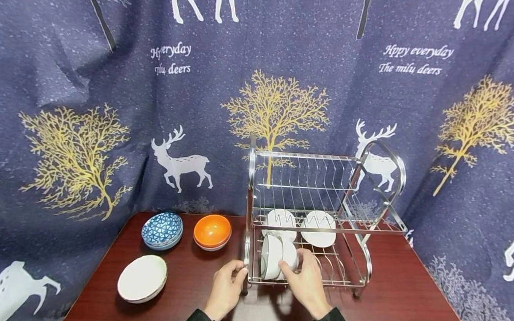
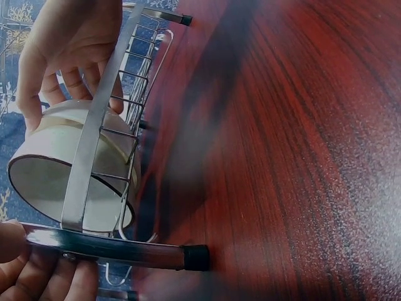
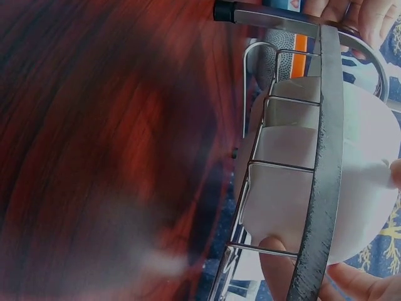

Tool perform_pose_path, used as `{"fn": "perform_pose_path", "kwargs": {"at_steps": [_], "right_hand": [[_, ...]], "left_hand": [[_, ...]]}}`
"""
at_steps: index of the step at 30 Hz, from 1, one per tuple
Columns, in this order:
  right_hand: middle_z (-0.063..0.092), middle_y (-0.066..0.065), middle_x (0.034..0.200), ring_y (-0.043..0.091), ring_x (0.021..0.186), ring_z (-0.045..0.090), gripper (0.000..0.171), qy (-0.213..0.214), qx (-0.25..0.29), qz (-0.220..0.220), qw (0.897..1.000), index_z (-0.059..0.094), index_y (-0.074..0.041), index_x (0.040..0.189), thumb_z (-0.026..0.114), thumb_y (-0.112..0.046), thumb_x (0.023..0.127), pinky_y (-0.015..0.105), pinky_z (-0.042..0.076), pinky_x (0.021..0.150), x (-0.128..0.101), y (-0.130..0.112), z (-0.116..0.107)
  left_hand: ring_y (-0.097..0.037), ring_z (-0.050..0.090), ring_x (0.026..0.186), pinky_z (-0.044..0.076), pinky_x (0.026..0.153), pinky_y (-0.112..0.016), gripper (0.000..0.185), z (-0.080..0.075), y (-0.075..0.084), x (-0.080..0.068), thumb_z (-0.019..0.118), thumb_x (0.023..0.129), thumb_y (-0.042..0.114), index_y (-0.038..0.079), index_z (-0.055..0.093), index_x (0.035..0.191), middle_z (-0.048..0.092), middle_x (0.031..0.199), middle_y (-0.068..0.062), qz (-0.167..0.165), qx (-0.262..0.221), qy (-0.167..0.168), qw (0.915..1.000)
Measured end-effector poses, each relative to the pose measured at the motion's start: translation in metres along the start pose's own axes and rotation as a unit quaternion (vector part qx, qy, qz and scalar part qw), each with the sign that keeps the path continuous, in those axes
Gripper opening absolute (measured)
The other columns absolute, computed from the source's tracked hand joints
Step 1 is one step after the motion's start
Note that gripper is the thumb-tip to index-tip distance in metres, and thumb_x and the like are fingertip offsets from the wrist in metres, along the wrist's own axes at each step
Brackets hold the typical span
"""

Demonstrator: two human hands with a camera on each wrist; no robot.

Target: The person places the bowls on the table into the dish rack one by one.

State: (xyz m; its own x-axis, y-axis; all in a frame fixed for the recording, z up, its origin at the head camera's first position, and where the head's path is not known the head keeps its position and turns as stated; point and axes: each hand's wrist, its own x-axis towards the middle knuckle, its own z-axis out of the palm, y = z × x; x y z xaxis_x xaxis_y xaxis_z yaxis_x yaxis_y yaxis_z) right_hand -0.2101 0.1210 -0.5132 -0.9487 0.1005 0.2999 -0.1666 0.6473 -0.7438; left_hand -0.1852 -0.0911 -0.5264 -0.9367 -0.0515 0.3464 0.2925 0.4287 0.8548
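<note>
A two-tier chrome dish rack (image 1: 367,265) stands on a dark red wooden table (image 1: 407,307). My left hand (image 1: 238,270) grips the rack's front-left post (image 2: 106,248). My right hand (image 1: 293,261) holds a white bowl (image 1: 289,255) on edge in the lower tier, thumb on one side and fingers on the other. A second white bowl (image 1: 270,257) stands on edge just left of it. In the left wrist view my right hand (image 2: 59,94) clasps the bowl (image 2: 50,163) behind the rack's wires. In the right wrist view the bowl (image 3: 357,169) fills the space behind the chrome bar.
Two more white dishes (image 1: 319,229) lean at the back of the lower tier. Left of the rack sit a blue patterned bowl stack (image 1: 162,229), an orange bowl (image 1: 212,231) and a white bowl (image 1: 142,277). A deer-print curtain (image 1: 110,97) hangs behind the table.
</note>
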Motion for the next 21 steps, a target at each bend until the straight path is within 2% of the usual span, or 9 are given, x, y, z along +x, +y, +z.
{"fn": "perform_pose_path", "kwargs": {"at_steps": [12,17,21], "right_hand": [[0.056,0.002,0.094,0.014,0.081,0.051,0.049,-0.001,-0.015,0.010,1.000,0.056,-0.007,0.112,0.074,-0.040,0.081,0.032,0.044,0.073,-0.0014,-0.0006,-0.0004],[0.056,0.011,0.109,0.023,0.094,0.053,0.057,0.016,-0.019,0.003,1.000,0.052,-0.002,0.121,0.072,-0.039,0.083,0.039,0.044,0.082,-0.0020,-0.0034,-0.0011],[0.055,0.015,0.118,0.027,0.102,0.054,0.055,0.041,-0.004,-0.025,0.999,0.050,-0.003,0.125,0.072,-0.033,0.084,0.043,0.044,0.087,-0.0013,-0.0079,-0.0004]], "left_hand": [[-0.013,0.064,0.075,0.053,0.067,-0.026,0.004,0.0016,-0.0040,-0.0006,0.066,0.089,0.006,0.004,0.066,0.091,0.065,0.083,0.000,0.002,-0.010,0.004,0.9999],[-0.013,0.063,0.075,0.053,0.067,-0.026,0.003,0.0014,-0.0042,-0.0006,0.067,0.088,0.005,0.004,0.066,0.091,0.065,0.083,-0.001,0.005,-0.011,0.005,0.9999],[-0.013,0.064,0.075,0.053,0.067,-0.026,0.004,0.0011,-0.0044,-0.0001,0.067,0.087,0.005,0.004,0.066,0.091,0.065,0.084,-0.001,0.006,-0.005,0.006,0.9999]]}}
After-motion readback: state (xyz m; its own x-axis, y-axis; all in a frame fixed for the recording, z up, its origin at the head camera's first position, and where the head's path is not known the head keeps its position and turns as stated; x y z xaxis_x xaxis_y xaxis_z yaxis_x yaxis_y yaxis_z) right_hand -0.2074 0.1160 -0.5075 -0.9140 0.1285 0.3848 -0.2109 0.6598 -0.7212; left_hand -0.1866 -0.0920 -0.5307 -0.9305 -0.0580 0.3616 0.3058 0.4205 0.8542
